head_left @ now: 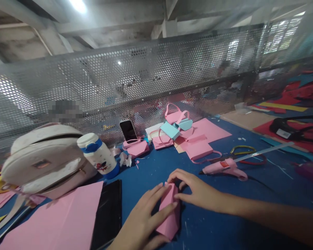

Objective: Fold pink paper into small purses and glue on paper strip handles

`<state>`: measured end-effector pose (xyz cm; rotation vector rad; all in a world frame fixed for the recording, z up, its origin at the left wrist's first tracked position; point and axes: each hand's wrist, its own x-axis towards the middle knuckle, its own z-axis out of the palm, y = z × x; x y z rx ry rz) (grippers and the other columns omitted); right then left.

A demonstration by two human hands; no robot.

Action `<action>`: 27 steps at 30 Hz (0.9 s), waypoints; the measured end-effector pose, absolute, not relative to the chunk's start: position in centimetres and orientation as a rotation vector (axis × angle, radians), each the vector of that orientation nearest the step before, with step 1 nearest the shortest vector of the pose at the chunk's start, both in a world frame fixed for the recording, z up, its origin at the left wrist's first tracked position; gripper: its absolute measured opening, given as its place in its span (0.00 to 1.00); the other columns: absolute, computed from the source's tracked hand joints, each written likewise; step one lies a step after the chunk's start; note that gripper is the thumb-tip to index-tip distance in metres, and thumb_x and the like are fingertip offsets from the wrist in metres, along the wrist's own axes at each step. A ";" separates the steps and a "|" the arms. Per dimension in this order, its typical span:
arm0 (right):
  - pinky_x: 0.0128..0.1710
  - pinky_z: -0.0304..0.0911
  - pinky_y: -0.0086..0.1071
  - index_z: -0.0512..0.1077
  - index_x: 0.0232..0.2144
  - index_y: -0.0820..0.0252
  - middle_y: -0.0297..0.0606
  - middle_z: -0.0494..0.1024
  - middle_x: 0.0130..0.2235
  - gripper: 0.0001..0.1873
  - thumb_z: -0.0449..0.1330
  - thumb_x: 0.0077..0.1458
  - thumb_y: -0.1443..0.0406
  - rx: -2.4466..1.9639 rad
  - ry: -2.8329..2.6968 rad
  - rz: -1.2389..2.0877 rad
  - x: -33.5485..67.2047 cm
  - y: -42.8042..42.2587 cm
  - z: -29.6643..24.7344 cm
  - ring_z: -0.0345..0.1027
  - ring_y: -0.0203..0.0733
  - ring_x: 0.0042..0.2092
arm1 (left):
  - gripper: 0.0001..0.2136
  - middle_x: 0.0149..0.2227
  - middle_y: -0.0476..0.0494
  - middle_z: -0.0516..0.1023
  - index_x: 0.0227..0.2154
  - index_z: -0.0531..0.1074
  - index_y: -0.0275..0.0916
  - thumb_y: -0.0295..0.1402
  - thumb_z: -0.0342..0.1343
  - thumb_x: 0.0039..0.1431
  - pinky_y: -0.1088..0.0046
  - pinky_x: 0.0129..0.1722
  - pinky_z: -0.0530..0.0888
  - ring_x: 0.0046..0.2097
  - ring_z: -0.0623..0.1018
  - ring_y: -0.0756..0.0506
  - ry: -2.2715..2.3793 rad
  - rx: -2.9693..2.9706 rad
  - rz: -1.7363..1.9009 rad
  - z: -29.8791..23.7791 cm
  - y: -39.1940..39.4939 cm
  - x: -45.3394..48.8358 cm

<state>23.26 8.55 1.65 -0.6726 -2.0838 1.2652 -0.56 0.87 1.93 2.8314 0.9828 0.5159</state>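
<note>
On the blue table, a folded pink paper lies lengthwise from 12 to 6 o'clock, the left hand gripping it from 9 o'clock and the right hand pinching its far end from 2 o'clock.

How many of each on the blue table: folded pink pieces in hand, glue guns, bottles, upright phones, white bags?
Folded pink piece, held by left hand and right hand: 1
Pink glue gun: 1
Bottle: 1
Upright phone: 1
White bag: 1
Total: 5
</note>
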 end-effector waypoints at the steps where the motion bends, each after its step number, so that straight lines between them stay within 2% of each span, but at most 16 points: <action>1: 0.45 0.67 0.32 0.69 0.44 0.57 0.35 0.71 0.48 0.20 0.60 0.50 0.77 -0.674 -2.068 1.286 23.2 8.5 1.7 0.68 0.39 0.47 | 0.32 0.69 0.31 0.52 0.68 0.50 0.47 0.49 0.50 0.65 0.45 0.60 0.65 0.68 0.57 0.29 0.987 2.860 0.479 2.1 0.9 -0.3; 4: 0.45 0.68 0.33 0.68 0.44 0.57 0.35 0.72 0.47 0.19 0.60 0.50 0.76 -0.687 -2.016 1.375 23.2 8.5 1.7 0.69 0.38 0.44 | 0.32 0.69 0.29 0.52 0.68 0.50 0.46 0.49 0.49 0.66 0.44 0.59 0.66 0.68 0.57 0.28 1.009 2.901 0.419 2.5 0.6 0.1; 7: 0.44 0.68 0.33 0.68 0.45 0.57 0.36 0.72 0.47 0.19 0.61 0.50 0.75 -0.704 -2.015 1.395 23.2 8.5 1.8 0.70 0.38 0.43 | 0.33 0.69 0.31 0.54 0.69 0.47 0.46 0.48 0.50 0.66 0.46 0.59 0.66 0.68 0.57 0.30 1.057 2.824 0.467 2.7 0.3 0.0; 9: 0.43 0.67 0.32 0.69 0.46 0.57 0.36 0.72 0.47 0.17 0.59 0.54 0.74 -0.697 -2.042 1.351 23.3 8.6 1.9 0.69 0.38 0.43 | 0.32 0.69 0.33 0.54 0.69 0.47 0.47 0.46 0.51 0.67 0.48 0.61 0.65 0.68 0.58 0.32 1.065 2.734 0.562 2.7 0.0 -0.2; 11: 0.44 0.66 0.33 0.70 0.45 0.56 0.36 0.73 0.46 0.16 0.53 0.57 0.75 -0.678 -2.077 1.255 23.4 8.8 2.1 0.68 0.39 0.45 | 0.29 0.68 0.37 0.57 0.67 0.52 0.49 0.42 0.52 0.67 0.51 0.61 0.66 0.67 0.60 0.35 1.083 2.612 0.652 2.8 -0.2 -0.4; 13: 0.46 0.63 0.34 0.72 0.44 0.56 0.36 0.73 0.44 0.22 0.48 0.54 0.80 -0.652 -2.119 1.160 23.5 9.0 2.4 0.67 0.39 0.45 | 0.24 0.66 0.42 0.62 0.64 0.58 0.53 0.37 0.51 0.67 0.56 0.60 0.68 0.65 0.65 0.38 1.137 2.451 0.726 3.0 -0.4 -0.6; 16: 0.40 0.62 0.30 0.72 0.43 0.57 0.36 0.72 0.44 0.26 0.48 0.46 0.82 -0.591 -2.182 1.124 23.5 8.8 2.9 0.66 0.36 0.40 | 0.19 0.59 0.45 0.72 0.60 0.66 0.54 0.35 0.48 0.68 0.60 0.58 0.70 0.59 0.72 0.41 1.224 2.182 0.858 3.2 -0.6 -0.8; 18: 0.34 0.61 0.27 0.71 0.43 0.58 0.37 0.70 0.45 0.22 0.52 0.48 0.80 -0.559 -2.217 1.154 23.6 8.4 3.3 0.64 0.35 0.36 | 0.15 0.51 0.45 0.79 0.52 0.74 0.48 0.40 0.48 0.68 0.61 0.54 0.74 0.53 0.77 0.40 1.339 1.979 0.952 3.3 -0.6 -0.6; 20: 0.31 0.59 0.26 0.70 0.41 0.59 0.35 0.69 0.42 0.15 0.58 0.50 0.74 -0.594 -2.256 1.140 23.6 7.9 3.8 0.62 0.34 0.34 | 0.18 0.39 0.44 0.81 0.39 0.79 0.41 0.46 0.48 0.67 0.65 0.45 0.77 0.44 0.79 0.40 1.472 1.752 0.968 3.5 -0.8 -0.1; 22: 0.29 0.55 0.26 0.69 0.35 0.60 0.30 0.67 0.34 0.08 0.63 0.51 0.68 -0.692 -2.278 1.114 23.7 7.4 4.1 0.59 0.33 0.31 | 0.23 0.29 0.47 0.77 0.27 0.77 0.38 0.53 0.50 0.63 0.71 0.36 0.76 0.36 0.76 0.43 1.534 1.579 0.917 3.9 -1.1 0.8; 23: 0.28 0.52 0.26 0.67 0.30 0.60 0.27 0.65 0.29 0.08 0.64 0.51 0.66 -0.740 -2.283 1.112 23.7 7.2 4.2 0.56 0.32 0.29 | 0.24 0.26 0.48 0.75 0.23 0.74 0.38 0.55 0.52 0.61 0.73 0.33 0.74 0.33 0.74 0.45 1.532 1.529 0.884 4.0 -1.2 1.2; 25: 0.25 0.45 0.26 0.60 0.22 0.60 0.24 0.57 0.23 0.15 0.63 0.54 0.65 -0.790 -2.292 1.156 23.7 7.1 4.3 0.50 0.31 0.27 | 0.25 0.23 0.50 0.69 0.19 0.69 0.38 0.57 0.55 0.57 0.75 0.31 0.71 0.29 0.68 0.48 1.489 1.479 0.835 4.0 -1.4 1.9; 27: 0.24 0.42 0.27 0.55 0.19 0.60 0.23 0.52 0.20 0.20 0.62 0.54 0.66 -0.805 -2.326 1.201 23.8 7.3 4.2 0.46 0.30 0.25 | 0.25 0.21 0.52 0.64 0.18 0.65 0.38 0.55 0.56 0.56 0.76 0.28 0.66 0.26 0.63 0.50 1.412 1.460 0.755 3.7 -1.3 2.1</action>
